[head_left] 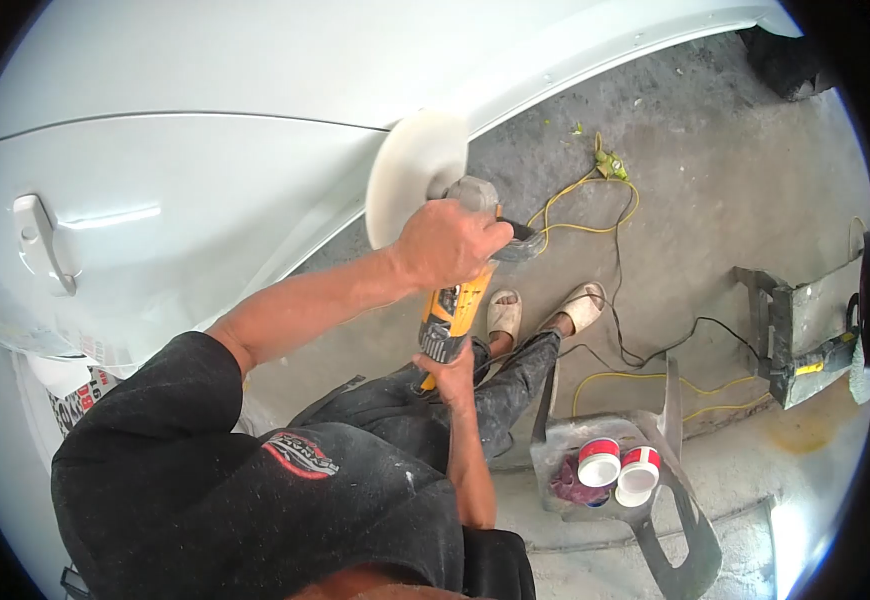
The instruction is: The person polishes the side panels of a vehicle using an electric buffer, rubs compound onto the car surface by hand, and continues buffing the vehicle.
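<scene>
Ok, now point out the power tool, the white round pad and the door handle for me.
Power tool (468, 300): head view, on its yellow casing.
White round pad (402, 185): head view, on the middle of its visible face.
Door handle (35, 235): head view, on its grip.

No text legible — shirt logo (300, 456) too small.

The top edge cuts off the car (205, 215); the dark border crops a black object (783, 65). The left hand (448, 242) covers part of the power tool (463, 305), which hides fingers of the right hand (453, 378). Tubs (600, 470) partly cover a cloth (567, 488); the lettering on the shirt (255, 520) is unreadable.
</scene>
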Demonstrator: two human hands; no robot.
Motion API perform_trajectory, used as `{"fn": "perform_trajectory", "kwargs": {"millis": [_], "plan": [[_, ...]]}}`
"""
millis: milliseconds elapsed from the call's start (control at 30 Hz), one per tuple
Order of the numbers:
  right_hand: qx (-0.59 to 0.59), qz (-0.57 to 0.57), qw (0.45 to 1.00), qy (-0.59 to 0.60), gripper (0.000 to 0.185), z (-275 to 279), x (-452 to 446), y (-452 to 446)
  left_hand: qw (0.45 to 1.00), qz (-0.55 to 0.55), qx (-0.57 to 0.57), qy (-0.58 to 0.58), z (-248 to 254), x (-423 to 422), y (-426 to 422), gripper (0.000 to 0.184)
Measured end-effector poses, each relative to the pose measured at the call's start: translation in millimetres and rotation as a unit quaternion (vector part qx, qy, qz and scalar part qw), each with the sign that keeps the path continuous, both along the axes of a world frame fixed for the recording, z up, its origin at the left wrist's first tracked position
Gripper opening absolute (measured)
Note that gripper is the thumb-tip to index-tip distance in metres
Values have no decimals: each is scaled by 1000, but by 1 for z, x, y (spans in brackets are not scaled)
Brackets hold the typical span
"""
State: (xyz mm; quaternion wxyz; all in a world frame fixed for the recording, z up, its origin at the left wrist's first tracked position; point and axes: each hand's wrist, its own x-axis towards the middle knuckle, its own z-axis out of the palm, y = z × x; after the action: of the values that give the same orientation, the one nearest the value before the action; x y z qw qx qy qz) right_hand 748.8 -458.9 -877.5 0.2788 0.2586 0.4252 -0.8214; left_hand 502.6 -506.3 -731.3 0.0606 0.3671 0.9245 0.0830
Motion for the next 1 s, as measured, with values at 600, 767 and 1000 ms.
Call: {"fn": "perform_trajectory", "kwargs": {"millis": [600,767,1000], "plan": [[323,-58,942,70,78,-24,-171,186,975,-68,206,48,-29,-167,156,20],[296,-79,948,84,73,-17,-214,248,980,-61,185,34,-31,-212,217,21],[290,-79,950,85,76,-23,-285,345,979,-77,172,75,-28,-273,305,24]]}}
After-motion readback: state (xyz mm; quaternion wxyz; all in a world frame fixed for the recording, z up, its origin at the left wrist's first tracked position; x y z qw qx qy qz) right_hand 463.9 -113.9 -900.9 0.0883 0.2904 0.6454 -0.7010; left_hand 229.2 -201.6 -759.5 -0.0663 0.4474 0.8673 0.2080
